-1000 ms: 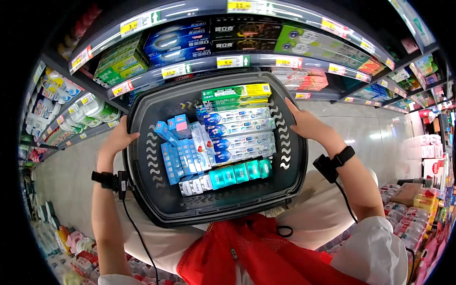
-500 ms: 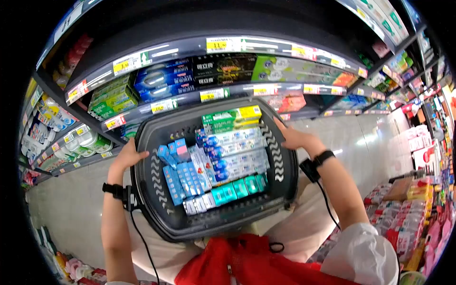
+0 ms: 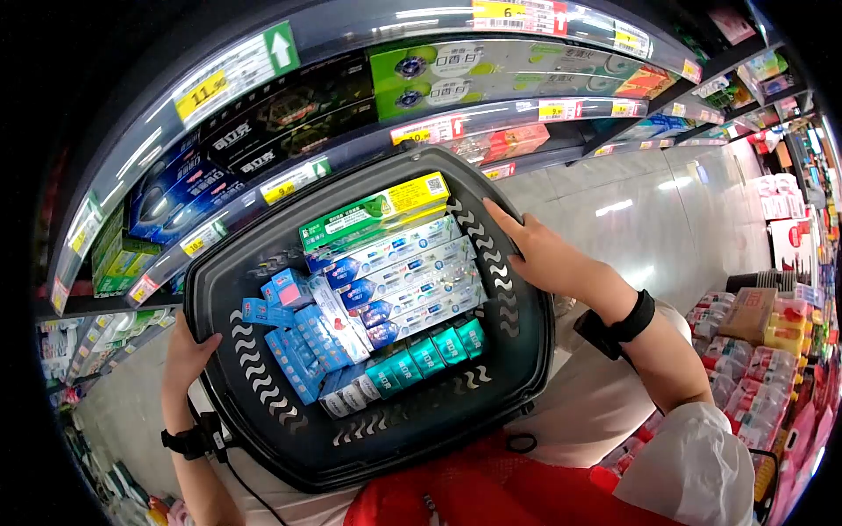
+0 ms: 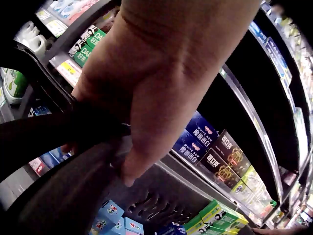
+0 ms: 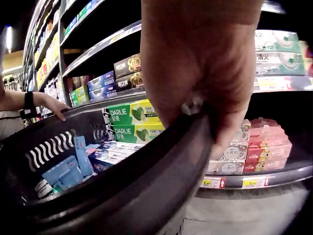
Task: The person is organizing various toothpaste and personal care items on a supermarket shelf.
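A black plastic basket (image 3: pixel 526 359) is held at its two ends, tilted in the head view. My left hand (image 3: pixel 186 355) grips its left rim, thumb over the inner side; in the left wrist view the left hand (image 4: pixel 146 93) covers part of that rim. My right hand (image 3: pixel 557 254) grips the opposite rim, and its fingers curl over the edge in the right wrist view. Inside lie green-and-yellow Darlie toothpaste boxes (image 3: pixel 377 210), several blue-and-white toothpaste boxes (image 3: pixel 403 272), light-blue boxes (image 3: pixel 294 355), small teal boxes (image 3: pixel 425 353) and small white boxes (image 3: pixel 351 399).
Just beyond the basket stands a dark shelf with price tags (image 3: pixel 294 180), holding black boxes (image 3: pixel 281 118), blue boxes (image 3: pixel 180 188) and long green boxes (image 3: pixel 465 70). Pink boxes (image 5: pixel 266 147) sit on a lower shelf. Grey tiled floor (image 3: pixel 614 202) and stacked packs (image 3: pixel 745 368) are at the right.
The basket has turned counterclockwise in the head view, its left end now lower. Shelf goods have shifted left and look closer. Both hands keep their grip on the rim.
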`<state>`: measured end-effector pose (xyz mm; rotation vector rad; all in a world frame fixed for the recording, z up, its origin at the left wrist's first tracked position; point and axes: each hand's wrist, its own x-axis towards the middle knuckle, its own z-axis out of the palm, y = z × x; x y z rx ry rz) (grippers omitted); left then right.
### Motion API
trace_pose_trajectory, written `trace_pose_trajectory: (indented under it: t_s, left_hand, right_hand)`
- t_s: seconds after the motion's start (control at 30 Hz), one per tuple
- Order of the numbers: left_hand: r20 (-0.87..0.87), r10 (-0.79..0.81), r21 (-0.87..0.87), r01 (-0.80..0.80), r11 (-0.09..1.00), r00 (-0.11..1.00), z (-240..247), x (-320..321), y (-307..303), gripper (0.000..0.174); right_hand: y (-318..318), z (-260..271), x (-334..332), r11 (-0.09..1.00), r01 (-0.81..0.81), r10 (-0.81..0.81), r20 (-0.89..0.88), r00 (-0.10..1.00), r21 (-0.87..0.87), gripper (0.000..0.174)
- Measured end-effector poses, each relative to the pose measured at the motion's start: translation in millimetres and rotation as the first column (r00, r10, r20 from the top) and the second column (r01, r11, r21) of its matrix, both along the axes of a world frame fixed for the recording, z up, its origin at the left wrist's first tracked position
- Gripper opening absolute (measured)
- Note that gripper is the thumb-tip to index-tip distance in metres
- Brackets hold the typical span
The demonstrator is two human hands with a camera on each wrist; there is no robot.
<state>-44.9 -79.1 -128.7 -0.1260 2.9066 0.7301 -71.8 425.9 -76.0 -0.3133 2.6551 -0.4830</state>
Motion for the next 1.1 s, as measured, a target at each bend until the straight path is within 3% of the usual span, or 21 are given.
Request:
trace_pose_trajectory:
  t_s: [0.27, 0.33, 0.57, 0.63, 0.77, 0.97, 1.1]
  left_hand:
    - [0.058, 0.005, -0.049, -0.002, 0.999, 0.998, 0.4, -5.7, 1.6, 0.052]
    - [0.102, 0.024, 0.123, -0.037, 0.992, 0.994, 10.5, -5.2, 12.4, 0.051]
    - [0.02, 0.016, 0.052, -0.017, 0.998, 1.0, 1.8, -0.1, 8.1, 0.049]
    - [0.04, 0.066, 0.037, -0.067, 0.997, 0.997, 1.1, -0.9, 9.6, 0.048]
    - [0.045, 0.044, 0.08, -0.047, 0.996, 0.998, -5.4, 1.6, 2.7, 0.046]
    - [0.016, 0.023, 0.12, -0.025, 0.992, 1.0, -9.8, 0.3, -2.8, 0.057]
    - [-0.044, 0.027, 0.046, -0.025, 0.999, 0.999, -32.1, 3.6, -19.1, 0.068]
  right_hand:
    - [2.6, -5.0, -3.0, 1.0, 0.011, -0.011, 0.025, 1.0, 0.011, 0.078]
    - [4.6, -6.4, -2.9, 1.0, -0.023, 0.023, -0.04, 0.999, -0.005, 0.075]
    - [1.2, 1.1, -9.3, 0.998, -0.057, 0.056, -0.018, 0.998, -0.022, 0.078]
    - [-2.0, 6.5, -10.8, 0.998, -0.036, 0.031, 0.079, 0.996, 0.061, 0.081]
    - [-7.5, 15.3, -14.0, 0.989, -0.067, 0.053, 0.11, 0.993, 0.129, 0.083]
    - [-4.1, 13.9, -20.2, 0.987, -0.129, 0.117, 0.126, 0.985, 0.097, 0.083]
    - [-5.0, 18.9, -7.5, 0.985, -0.117, 0.104, 0.105, 0.989, 0.123, 0.084]
